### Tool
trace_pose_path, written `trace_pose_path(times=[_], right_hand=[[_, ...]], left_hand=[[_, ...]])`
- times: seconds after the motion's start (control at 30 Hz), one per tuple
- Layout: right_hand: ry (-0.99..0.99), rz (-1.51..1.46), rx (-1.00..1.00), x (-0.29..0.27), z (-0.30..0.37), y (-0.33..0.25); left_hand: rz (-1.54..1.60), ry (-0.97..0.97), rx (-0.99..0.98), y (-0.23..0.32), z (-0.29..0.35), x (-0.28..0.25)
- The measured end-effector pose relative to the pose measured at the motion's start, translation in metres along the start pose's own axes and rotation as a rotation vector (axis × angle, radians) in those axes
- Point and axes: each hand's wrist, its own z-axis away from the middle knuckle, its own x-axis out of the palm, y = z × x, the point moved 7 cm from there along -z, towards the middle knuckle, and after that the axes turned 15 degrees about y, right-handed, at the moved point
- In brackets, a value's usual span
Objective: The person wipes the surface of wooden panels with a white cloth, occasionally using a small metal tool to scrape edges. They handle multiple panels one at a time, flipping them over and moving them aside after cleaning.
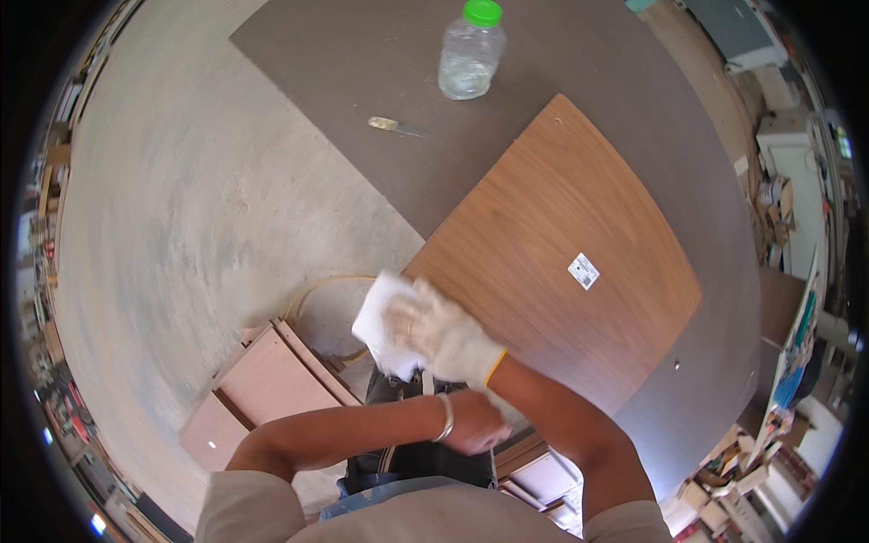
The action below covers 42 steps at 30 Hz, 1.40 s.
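Note:
My right hand [450, 342], in a cream knit glove with a yellow cuff, is closed on a white cloth [380, 324]. It is blurred by motion just off the near left edge of a brown wood-grain panel [552, 235]. My bare left hand [477, 423], with a silver bangle at the wrist, is bent across my front below the right forearm. Its fingers are curled, and whatever they may hold is hidden. A small white label [584, 271] is stuck on the panel, which lies on a larger dark grey-brown board [715, 226].
Toward the far side of the board stand a clear jar with a green lid [471, 59] and a small knife-like tool [396, 126]. Pinkish board pieces [281, 376] are stacked on the left by a yellowish hose [312, 294]. Clutter lines the right side.

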Motion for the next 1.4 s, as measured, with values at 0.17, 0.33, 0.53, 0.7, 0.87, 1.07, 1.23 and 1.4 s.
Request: trace_pose_path(times=[0.17, 0.33, 0.53, 0.7, 0.87, 1.07, 1.23, 1.4], right_hand=[[-0.129, -0.041, 0.158, -0.037, 0.095, -0.017], [-0.015, 0.153, 0.573, -0.078, 0.281, -0.041], [0.175, 0.112, 1.07, -0.032, 0.22, -0.05], [0.885, -0.283, 0.845, 0.009, 0.021, -0.034], [0.89, -0.166, 0.799, -0.012, 0.096, -0.038], [0.683, 0.384, 1.492, -0.043, 0.41, -0.083], [1.149, 0.61, 2.023, -0.066, 0.566, -0.163], [1.281, 0.356, 1.839, -0.022, 0.394, -0.132]], left_hand=[[0.085, 0.317, -0.162, -0.023, 0.035, -0.128], [-0.512, 0.649, -0.047, -0.092, 0.012, -0.223], [-0.675, 0.405, -0.126, -0.132, -0.024, -0.188], [-0.738, 0.354, -0.075, -0.135, -0.023, -0.181], [-0.833, 0.33, -0.011, -0.151, -0.013, -0.184], [-0.949, 0.338, 0.078, -0.145, -0.022, -0.177], [-0.981, 0.369, 0.062, -0.137, -0.029, -0.172], [-0.908, 0.334, 0.128, -0.1, -0.043, -0.11]])
